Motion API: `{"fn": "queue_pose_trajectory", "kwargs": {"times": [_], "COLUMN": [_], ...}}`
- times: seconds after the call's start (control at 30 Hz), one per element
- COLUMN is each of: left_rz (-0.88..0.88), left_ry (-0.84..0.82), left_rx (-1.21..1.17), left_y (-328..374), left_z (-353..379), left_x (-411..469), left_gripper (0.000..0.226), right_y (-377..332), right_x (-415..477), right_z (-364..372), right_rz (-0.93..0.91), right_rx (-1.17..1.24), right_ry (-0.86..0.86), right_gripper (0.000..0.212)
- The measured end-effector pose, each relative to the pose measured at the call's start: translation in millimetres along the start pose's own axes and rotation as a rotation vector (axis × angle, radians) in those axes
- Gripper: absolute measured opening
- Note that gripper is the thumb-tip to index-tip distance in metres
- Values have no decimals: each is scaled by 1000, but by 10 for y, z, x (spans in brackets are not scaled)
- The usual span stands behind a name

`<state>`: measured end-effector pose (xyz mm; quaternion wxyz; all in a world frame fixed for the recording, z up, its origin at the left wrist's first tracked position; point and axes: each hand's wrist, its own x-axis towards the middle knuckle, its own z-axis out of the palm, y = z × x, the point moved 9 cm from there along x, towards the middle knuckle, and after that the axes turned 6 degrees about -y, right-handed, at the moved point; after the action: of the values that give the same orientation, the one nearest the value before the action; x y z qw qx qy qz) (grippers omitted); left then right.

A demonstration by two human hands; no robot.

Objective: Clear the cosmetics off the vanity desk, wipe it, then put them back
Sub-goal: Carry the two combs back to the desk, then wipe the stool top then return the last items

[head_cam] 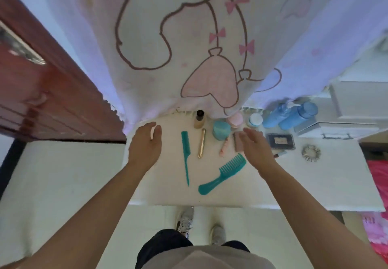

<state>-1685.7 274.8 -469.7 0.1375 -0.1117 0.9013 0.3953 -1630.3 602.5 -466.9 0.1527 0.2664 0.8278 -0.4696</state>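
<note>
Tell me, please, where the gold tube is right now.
In the head view, the gold tube lies between the tail comb on its left and the pink stick on its right.

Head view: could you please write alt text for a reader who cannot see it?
A person's open left hand and right hand hover over a white vanity desk holding a teal tail comb, a teal wide-tooth comb, a gold tube, a teal jar, blue bottles and a dark palette. A cartoon-printed curtain hangs behind.

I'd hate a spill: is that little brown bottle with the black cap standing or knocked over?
Standing: the brown bottle rests on its base, black cap on top; the gold tube near it lies flat.
</note>
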Motion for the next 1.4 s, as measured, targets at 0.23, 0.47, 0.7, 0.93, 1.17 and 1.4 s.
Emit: {"fn": "queue_pose_trajectory", "kwargs": {"times": [0.23, 0.47, 0.7, 0.93, 1.17, 1.4], "left_rz": [106, -250, -391, -468, -529, -690], "left_ry": [290, 448, 891, 1186, 1561, 1402], "left_rx": [213, 365, 190, 53, -182, -140], "left_y": [263, -429, -1121, -2129, -3307, -4346], "left_z": [-1000, -1697, -2848, -3523, -4125, -4357], "left_x": [-1391, -3035, -4980, -6675, -8434, -8540], "left_gripper": [39, 72, 72, 62, 42, 50], "right_y": [-846, -1540, -2241, -2531, -2310, -2111], "right_x": [-533, -1773, -3647, -5586, -7632, -8245], "right_z": [467, 1751, 2733, 3870, 5093, 6076], "right_rz": [-346, -679, -1066, -1241, -1423, -1525], "right_rx": [2, -117, -162, -140, -160, -321], "right_ry": [-208, -547, -762, -892, -1133, -1157], "right_gripper": [30, 43, 42, 46, 47, 48]}}
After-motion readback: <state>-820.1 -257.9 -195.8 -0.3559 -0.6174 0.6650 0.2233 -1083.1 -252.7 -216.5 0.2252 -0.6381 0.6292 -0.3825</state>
